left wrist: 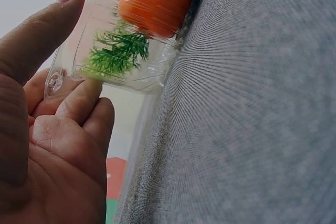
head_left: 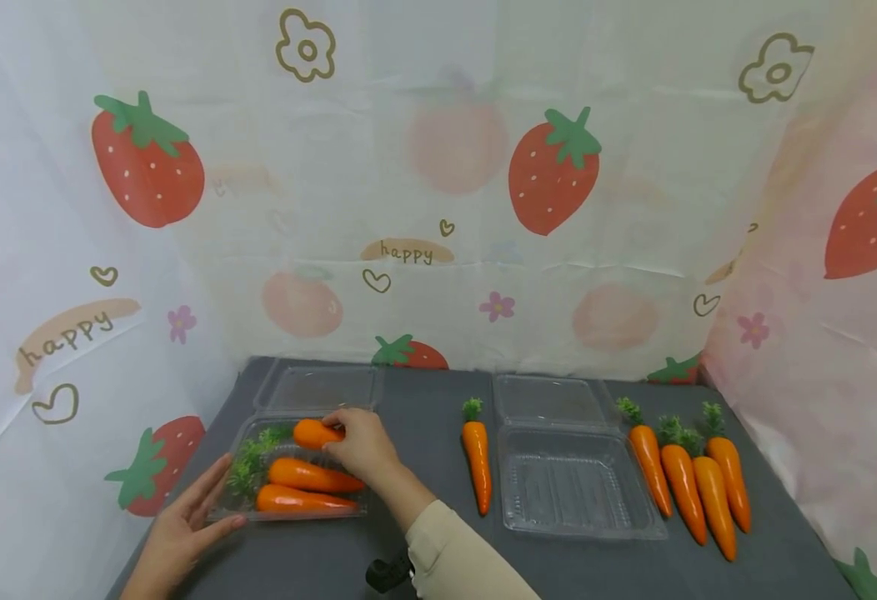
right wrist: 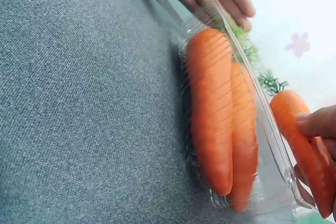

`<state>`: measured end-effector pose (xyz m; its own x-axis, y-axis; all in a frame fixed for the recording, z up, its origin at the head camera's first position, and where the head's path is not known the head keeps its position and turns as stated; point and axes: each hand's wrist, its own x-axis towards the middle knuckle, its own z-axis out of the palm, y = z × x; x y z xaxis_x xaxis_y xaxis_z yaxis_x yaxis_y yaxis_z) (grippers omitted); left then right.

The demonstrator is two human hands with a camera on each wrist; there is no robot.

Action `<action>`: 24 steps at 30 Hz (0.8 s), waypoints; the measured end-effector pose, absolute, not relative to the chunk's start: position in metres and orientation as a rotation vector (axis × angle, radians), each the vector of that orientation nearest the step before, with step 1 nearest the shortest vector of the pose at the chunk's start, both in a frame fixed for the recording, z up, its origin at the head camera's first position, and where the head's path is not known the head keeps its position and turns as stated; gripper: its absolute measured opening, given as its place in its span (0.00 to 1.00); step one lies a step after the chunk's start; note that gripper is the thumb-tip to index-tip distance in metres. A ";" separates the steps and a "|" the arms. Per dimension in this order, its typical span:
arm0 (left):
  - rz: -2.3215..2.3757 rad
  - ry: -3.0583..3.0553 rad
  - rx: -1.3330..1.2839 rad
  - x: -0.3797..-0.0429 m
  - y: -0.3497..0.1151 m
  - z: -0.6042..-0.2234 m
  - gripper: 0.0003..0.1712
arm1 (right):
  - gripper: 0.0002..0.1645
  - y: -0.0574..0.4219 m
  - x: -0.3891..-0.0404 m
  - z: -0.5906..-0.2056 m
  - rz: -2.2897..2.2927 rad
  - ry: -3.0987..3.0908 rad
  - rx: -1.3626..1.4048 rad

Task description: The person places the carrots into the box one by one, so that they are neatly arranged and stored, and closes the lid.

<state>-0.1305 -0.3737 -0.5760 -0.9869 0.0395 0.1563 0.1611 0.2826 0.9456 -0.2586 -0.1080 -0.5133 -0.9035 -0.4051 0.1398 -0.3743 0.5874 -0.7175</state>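
My right hand pinches an orange carrot with a green leafy top above the back of the left clear plastic box. In the right wrist view that carrot stands tilted above the box's rim, under my thumb. Two more carrots, a middle one and a front one, lie in the box with their tops to the left. My left hand touches the box's front left corner, thumb along the front and fingers along the left side. Its thumb and fingers look nearly straight.
A single carrot lies between the boxes. To its right stands a second clear box, lid folded back, with nothing in it. Several carrots lie at the right. Printed curtains surround the grey table; a black object is near its front.
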 end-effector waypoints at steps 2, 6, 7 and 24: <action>-1.800 -2.424 -0.205 -0.131 -0.375 -0.576 0.51 | 0.21 -0.109 -0.259 -0.513 -1.233 2.760 -0.682; -1.782 -2.421 -0.219 -0.131 -0.376 -0.576 0.51 | 0.21 -0.113 -0.259 -0.512 -1.196 2.769 -0.695; -1.783 -2.420 -0.219 -0.131 -0.376 -0.576 0.51 | 0.20 -0.114 -0.259 -0.512 -1.186 2.772 -0.695; -1.840 -2.378 -0.239 -0.131 -0.375 -0.575 0.51 | 0.19 -0.127 -0.261 -0.510 -1.063 2.782 -0.648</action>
<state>-0.1309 -0.3749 -0.5754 -0.9797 0.0481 0.1949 0.2007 0.2461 0.9482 -0.2609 -0.1273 -0.5105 -0.9054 -0.4201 0.0623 -0.3546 0.6671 -0.6552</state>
